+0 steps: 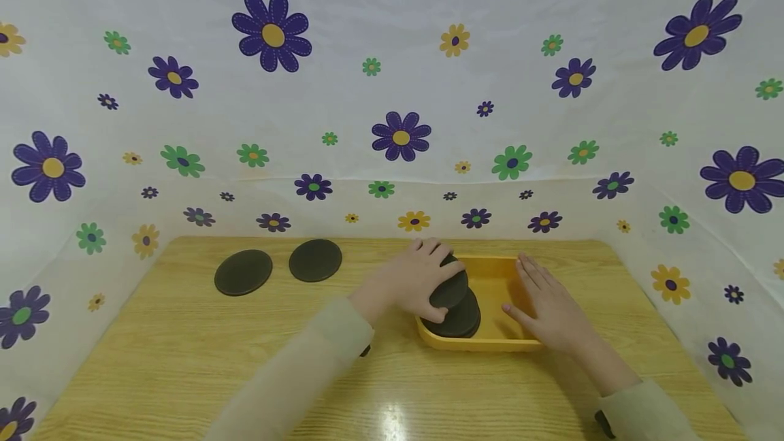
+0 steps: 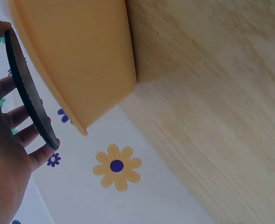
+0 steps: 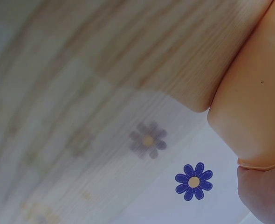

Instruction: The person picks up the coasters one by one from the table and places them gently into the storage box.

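Note:
My left hand (image 1: 409,284) holds a round black coaster (image 1: 452,289) by its edge, over the left end of a yellow plastic tray (image 1: 484,344). In the left wrist view, the fingers and thumb span the tilted coaster (image 2: 31,95), which stands apart from the tray's outer wall (image 2: 91,51). More black coasters (image 1: 464,324) lie overlapped inside the tray at its left; how many is hidden. At the tray's right end, my right hand (image 1: 554,312) rests on the rim with straight fingers. Only part of that hand (image 3: 263,193) shows in the right wrist view.
Two more black coasters, a left one (image 1: 243,272) and a right one (image 1: 315,260), lie flat at the back left of the wooden table (image 1: 245,346). A white flower-printed cloth (image 1: 343,101) hangs behind the table and along both sides.

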`<control>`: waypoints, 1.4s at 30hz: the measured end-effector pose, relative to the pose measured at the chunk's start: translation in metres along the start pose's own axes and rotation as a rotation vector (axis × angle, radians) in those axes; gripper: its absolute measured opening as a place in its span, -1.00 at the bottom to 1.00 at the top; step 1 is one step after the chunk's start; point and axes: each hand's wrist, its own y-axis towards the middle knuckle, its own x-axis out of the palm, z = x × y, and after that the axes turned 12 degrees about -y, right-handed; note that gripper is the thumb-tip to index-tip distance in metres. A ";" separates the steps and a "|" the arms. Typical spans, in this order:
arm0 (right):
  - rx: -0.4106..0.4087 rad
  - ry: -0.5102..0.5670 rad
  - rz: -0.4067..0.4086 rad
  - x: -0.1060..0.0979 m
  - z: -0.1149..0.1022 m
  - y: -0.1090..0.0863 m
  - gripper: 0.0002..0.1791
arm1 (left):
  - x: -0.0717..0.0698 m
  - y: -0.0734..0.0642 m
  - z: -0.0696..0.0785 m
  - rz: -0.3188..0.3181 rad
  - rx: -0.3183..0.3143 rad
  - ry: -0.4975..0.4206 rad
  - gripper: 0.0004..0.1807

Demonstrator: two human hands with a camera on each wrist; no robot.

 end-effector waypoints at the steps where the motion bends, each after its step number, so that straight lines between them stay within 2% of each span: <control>1: 0.001 -0.001 0.003 0.000 0.000 0.000 0.02 | 0.002 0.004 0.002 -0.002 0.004 0.002 -0.09; 7: -0.002 -0.009 0.021 0.001 0.000 0.000 0.01 | 0.016 0.017 0.014 -0.021 0.021 0.030 -0.09; 11: 0.000 -0.014 0.007 -0.001 -0.001 0.000 0.00 | 0.025 0.018 0.018 -0.054 0.022 0.069 -0.09; 16: 0.000 -0.011 -0.010 0.000 0.000 0.001 0.01 | 0.030 0.018 0.020 -0.071 0.010 0.052 -0.12; 26: -0.009 -0.009 0.010 0.001 0.001 0.000 0.02 | 0.034 0.018 0.020 -0.082 0.007 0.036 -0.19; 32: 0.004 -0.009 -0.018 0.001 0.001 -0.001 0.02 | 0.033 0.016 0.020 -0.074 0.016 0.056 -0.22; 42: 0.002 -0.005 -0.012 -0.001 -0.001 -0.001 0.02 | 0.028 0.011 0.016 -0.067 0.021 0.065 -0.34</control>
